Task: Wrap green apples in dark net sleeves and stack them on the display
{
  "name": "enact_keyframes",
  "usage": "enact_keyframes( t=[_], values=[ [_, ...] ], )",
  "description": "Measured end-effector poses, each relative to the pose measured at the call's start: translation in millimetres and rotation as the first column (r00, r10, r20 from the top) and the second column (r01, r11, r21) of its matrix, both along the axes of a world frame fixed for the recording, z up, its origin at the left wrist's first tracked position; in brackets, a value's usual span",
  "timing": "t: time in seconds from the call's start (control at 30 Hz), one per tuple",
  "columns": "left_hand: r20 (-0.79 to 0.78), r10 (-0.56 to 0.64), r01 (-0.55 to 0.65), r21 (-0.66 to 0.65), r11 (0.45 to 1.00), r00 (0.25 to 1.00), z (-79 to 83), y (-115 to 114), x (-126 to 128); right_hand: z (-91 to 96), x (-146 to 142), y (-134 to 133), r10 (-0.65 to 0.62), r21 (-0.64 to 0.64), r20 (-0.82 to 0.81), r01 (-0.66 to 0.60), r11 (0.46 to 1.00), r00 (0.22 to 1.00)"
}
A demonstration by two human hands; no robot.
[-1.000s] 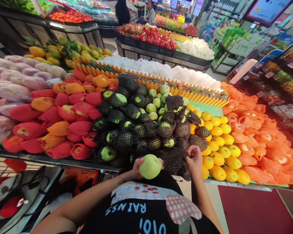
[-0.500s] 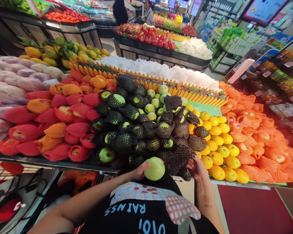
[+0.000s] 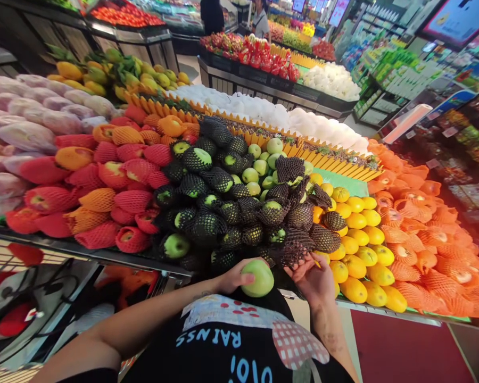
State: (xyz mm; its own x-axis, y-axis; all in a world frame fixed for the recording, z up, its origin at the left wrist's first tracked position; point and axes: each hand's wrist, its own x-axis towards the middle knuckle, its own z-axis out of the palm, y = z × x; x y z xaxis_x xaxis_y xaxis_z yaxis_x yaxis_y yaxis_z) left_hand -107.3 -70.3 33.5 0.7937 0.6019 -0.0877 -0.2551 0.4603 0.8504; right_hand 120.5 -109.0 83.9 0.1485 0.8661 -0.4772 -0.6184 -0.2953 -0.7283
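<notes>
A bare pale-green apple (image 3: pixel 257 278) rests in my left hand (image 3: pixel 239 274), its thumb pressed on the near side and its fingers behind. To its right, my right hand (image 3: pixel 313 276) is palm up with its fingers spread, the tips touching a dark mesh foam fruit net (image 3: pixel 297 248) at the front of the pile. No fruit shows in this hand. Just beyond both hands lie green apples in black foam nets (image 3: pixel 203 226), with several bare green apples (image 3: pixel 259 169) farther back.
Yellow-orange fruit (image 3: pixel 355 221) borders the apples on the right, then fruit in orange nets (image 3: pixel 427 234). Left are fruits in red nets (image 3: pixel 131 202). A cart (image 3: pixel 19 314) stands lower left, below the display's front edge (image 3: pixel 123 258). Two people (image 3: pixel 260 24) are far back.
My right hand has moved left, closer to the apple, and its fingers have spread. The dark net that hung by it now lies higher on the pile. The left hand still holds the apple.
</notes>
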Motion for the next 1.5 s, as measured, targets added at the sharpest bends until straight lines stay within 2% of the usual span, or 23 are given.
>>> enact_keyframes(
  t=[0.1,0.23,0.33,0.4,0.47,0.57,0.67,0.73,0.77,0.83,0.93,1.0,1.1,1.23,1.3,1.43,1.5],
  values=[
    [0.014,0.023,-0.021,-0.106,0.994,1.000,-9.2,-2.5,1.9,9.1,-8.2,2.6,-0.012,-0.036,-0.098,0.008,0.999,0.995],
    [-0.009,0.050,-0.050,-0.127,0.991,0.999,-14.0,-2.3,5.3,20.5,-5.0,-1.6,0.002,0.050,0.013,-0.003,0.999,1.000],
    [-0.047,0.109,-0.114,-0.122,0.986,0.993,-12.5,-2.8,7.5,24.8,-1.9,-10.7,0.131,0.036,0.023,-0.131,0.991,0.991],
    [-0.058,0.139,-0.146,-0.140,0.979,0.989,-12.5,-2.9,9.0,24.8,-7.1,-14.8,0.311,-0.021,-0.006,-0.311,0.950,0.950],
    [-0.037,0.164,-0.168,-0.195,0.966,0.986,-13.6,-1.7,10.4,23.1,-20.1,-14.1,0.476,-0.089,-0.025,-0.476,0.875,0.879],
    [-0.009,0.208,-0.203,-0.277,0.939,0.978,-14.1,3.5,11.4,19.2,-47.8,-4.4,0.609,-0.138,0.018,-0.601,0.787,0.793],
    [-0.011,0.235,-0.226,-0.321,0.920,0.972,-10.1,8.6,9.9,14.8,-69.5,7.3,0.670,-0.043,0.224,-0.679,0.733,0.708],
    [0.017,0.248,-0.226,-0.359,0.906,0.969,-5.6,9.4,7.8,11.3,-75.4,11.5,0.614,0.011,0.454,-0.693,0.721,0.645],
    [0.036,0.262,-0.230,-0.370,0.900,0.964,-3.3,8.9,6.7,9.3,-76.1,12.1,0.555,0.022,0.556,-0.679,0.734,0.618],
    [0.073,0.297,-0.252,-0.362,0.898,0.952,0.2,6.9,4.7,5.9,-74.8,11.2,0.416,0.025,0.698,-0.600,0.799,0.583],
    [0.128,0.298,-0.241,-0.338,0.910,0.946,0.6,3.7,3.3,3.3,-70.9,8.3,0.206,0.040,0.817,-0.409,0.912,0.539],
    [0.147,0.266,-0.204,-0.340,0.918,0.953,-2.2,2.5,3.6,3.2,-68.3,8.4,0.098,0.065,0.858,-0.296,0.953,0.504],
    [0.148,0.201,-0.148,-0.305,0.941,0.968,-8.3,2.1,4.5,3.0,-63.7,13.4,0.069,0.073,0.842,-0.239,0.968,0.535],
    [0.097,0.087,-0.074,-0.132,0.989,0.991,-15.2,2.7,2.5,-2.6,-56.1,26.2,0.140,0.029,0.715,-0.229,0.973,0.685],
    [0.070,0.048,-0.040,-0.104,0.994,0.996,-17.6,2.3,0.0,-9.1,-53.3,34.1,0.192,-0.001,0.646,-0.251,0.968,0.739],
    [0.082,0.064,-0.044,-0.230,0.972,0.995,-18.0,-0.6,-3.3,-26.1,-51.7,47.0,0.292,-0.044,0.509,-0.314,0.948,0.810],
    [0.086,0.095,-0.067,-0.277,0.958,0.992,-16.6,-1.7,-2.4,-31.8,-51.4,47.6,0.280,-0.039,0.462,-0.296,0.954,0.841]
  ],
)
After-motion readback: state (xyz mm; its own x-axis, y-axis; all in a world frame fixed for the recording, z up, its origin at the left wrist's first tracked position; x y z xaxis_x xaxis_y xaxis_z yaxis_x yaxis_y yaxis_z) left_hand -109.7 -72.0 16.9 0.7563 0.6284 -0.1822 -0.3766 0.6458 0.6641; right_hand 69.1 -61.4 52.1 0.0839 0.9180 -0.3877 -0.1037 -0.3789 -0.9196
